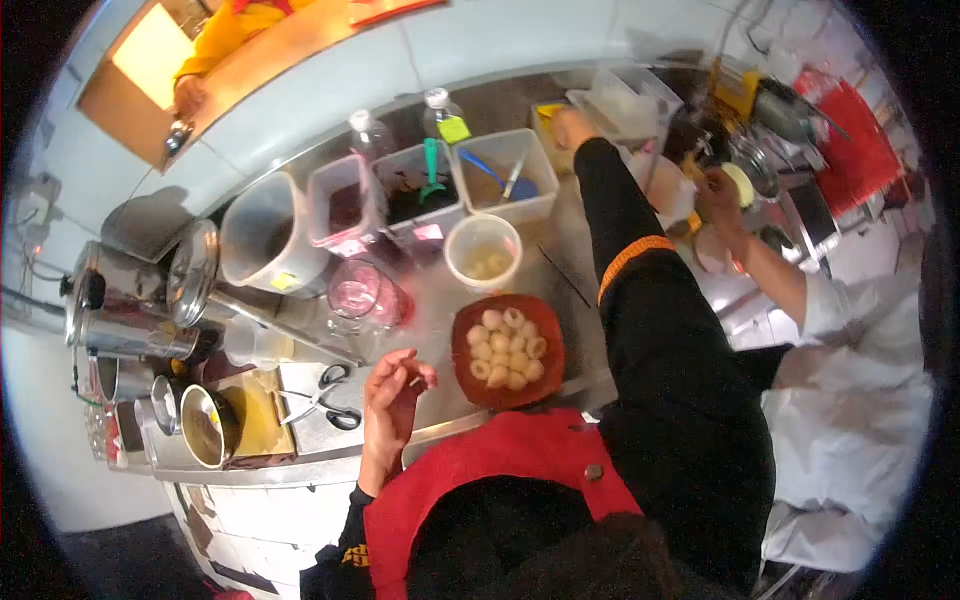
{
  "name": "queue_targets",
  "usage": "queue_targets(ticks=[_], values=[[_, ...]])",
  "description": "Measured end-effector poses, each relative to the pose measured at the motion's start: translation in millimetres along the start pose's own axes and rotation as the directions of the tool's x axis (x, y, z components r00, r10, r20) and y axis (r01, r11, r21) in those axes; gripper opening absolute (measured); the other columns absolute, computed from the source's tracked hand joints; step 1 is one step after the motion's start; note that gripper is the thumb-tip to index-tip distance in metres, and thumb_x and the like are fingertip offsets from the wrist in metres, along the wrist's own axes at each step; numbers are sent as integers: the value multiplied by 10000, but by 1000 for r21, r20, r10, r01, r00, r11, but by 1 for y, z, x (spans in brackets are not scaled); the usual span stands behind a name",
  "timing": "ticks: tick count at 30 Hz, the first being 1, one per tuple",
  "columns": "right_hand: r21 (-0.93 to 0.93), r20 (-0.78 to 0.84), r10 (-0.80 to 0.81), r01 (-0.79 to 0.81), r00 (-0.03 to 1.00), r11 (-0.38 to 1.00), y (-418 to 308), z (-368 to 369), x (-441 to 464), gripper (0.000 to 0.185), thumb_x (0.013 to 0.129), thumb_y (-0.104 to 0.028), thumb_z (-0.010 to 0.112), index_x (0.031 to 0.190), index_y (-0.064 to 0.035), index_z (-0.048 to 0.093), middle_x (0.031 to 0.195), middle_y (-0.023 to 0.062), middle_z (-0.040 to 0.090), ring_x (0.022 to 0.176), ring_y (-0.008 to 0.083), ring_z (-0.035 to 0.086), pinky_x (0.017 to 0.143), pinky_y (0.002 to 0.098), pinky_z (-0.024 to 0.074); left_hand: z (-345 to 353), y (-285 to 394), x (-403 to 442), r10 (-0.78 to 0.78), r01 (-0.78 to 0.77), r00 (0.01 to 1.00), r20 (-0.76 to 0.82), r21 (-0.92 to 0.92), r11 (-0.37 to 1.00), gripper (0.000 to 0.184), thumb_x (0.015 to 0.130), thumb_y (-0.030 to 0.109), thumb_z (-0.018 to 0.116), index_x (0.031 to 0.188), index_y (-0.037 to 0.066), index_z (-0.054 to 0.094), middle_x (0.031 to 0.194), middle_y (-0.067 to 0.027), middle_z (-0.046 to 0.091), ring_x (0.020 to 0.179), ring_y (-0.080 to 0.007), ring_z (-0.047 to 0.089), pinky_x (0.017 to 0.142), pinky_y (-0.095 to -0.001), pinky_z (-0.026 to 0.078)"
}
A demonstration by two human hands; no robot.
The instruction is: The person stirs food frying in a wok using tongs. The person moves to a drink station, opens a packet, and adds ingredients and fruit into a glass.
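Note:
My left hand (395, 395) hovers over the front of the counter, its fingers loosely bent and apart, with nothing in them. Just right of it, a reddish-brown square bowl (510, 393) holds many round, pale peeled fruits (502, 347) that look like lychees. My right hand (572, 128) stretches to the back of the counter, fingers curled beside a yellow item (549, 114); what it grips is hidden. Behind the bowl stands a white round tub (484, 283) with pale pieces in liquid.
Clear bins (507, 208), one with a green scoop (431, 165), line the back. A glass pitcher (366, 293), scissors (322, 400) and steel pots (135, 290) are on the left. A co-worker in white (850, 400) works close on my right; another person's yellow sleeve (228, 38) shows beyond the wall.

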State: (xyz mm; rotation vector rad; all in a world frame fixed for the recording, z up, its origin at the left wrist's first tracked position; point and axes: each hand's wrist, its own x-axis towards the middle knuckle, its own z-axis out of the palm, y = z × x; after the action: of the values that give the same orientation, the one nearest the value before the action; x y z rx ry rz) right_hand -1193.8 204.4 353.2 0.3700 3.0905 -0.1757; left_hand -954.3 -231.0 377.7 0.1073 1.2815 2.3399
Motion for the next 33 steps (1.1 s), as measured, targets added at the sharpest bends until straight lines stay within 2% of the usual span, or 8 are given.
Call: queue_targets(ticks=[11,14,16,18,24,30,31,33], values=[[106,60,241,-246,969,963,23,63,69,340,775,-167,366,1015,-11,550,1072,187,521,980,292,518,813,394,410,-23,5,-3,62,-75,980,-191,-64,995,247,803,183,489,1010,50,504,815,-111,559,753,-205,515,700,-332,398],[-44,568,145,-146,810,988,-7,-9,37,269,728,-154,502,954,-38,592,977,172,573,878,271,566,732,367,443,-19,5,5,58,-61,985,-160,-14,998,296,804,260,510,1017,58,480,802,-117,545,742,-207,509,700,-334,418],[-75,517,206,-195,831,978,9,6,58,220,692,-202,571,869,-85,630,898,148,605,828,226,582,687,339,456,-16,5,9,54,-56,988,-147,-9,998,299,801,259,513,1019,57,481,804,-118,545,744,-209,510,701,-336,416],[143,905,0,-305,425,941,23,11,73,222,690,-267,547,809,-95,620,764,47,584,642,184,512,545,305,381,-15,5,11,54,-55,990,-132,0,999,303,799,258,515,1021,56,481,806,-119,546,747,-211,510,703,-338,414],[421,326,120,-258,938,869,16,9,23,202,634,-218,542,761,-89,633,676,91,606,636,192,566,574,313,440,-14,3,12,43,-41,994,-102,20,999,310,792,264,520,1019,56,486,795,-122,548,743,-215,514,698,-341,411],[-65,81,6,-1,997,998,18,47,47,395,696,-263,478,1054,-113,549,1028,134,559,939,282,538,795,355,418,-17,4,11,60,-58,993,-98,21,998,293,796,261,511,1013,64,491,793,-119,549,738,-212,514,689,-331,413],[132,334,242,-300,911,945,29,40,46,453,723,-270,449,1153,-128,470,1180,135,453,1066,314,453,892,380,356,-18,5,10,64,-62,992,-105,19,998,290,799,259,508,1015,66,489,792,-118,548,737,-210,513,690,-331,414],[65,272,196,-221,942,973,38,44,77,434,707,-274,477,1108,-110,502,1145,149,475,1038,317,473,866,381,378,-19,6,7,61,-60,991,-116,15,998,287,802,258,505,1017,68,488,791,-117,547,736,-209,511,691,-332,414]])
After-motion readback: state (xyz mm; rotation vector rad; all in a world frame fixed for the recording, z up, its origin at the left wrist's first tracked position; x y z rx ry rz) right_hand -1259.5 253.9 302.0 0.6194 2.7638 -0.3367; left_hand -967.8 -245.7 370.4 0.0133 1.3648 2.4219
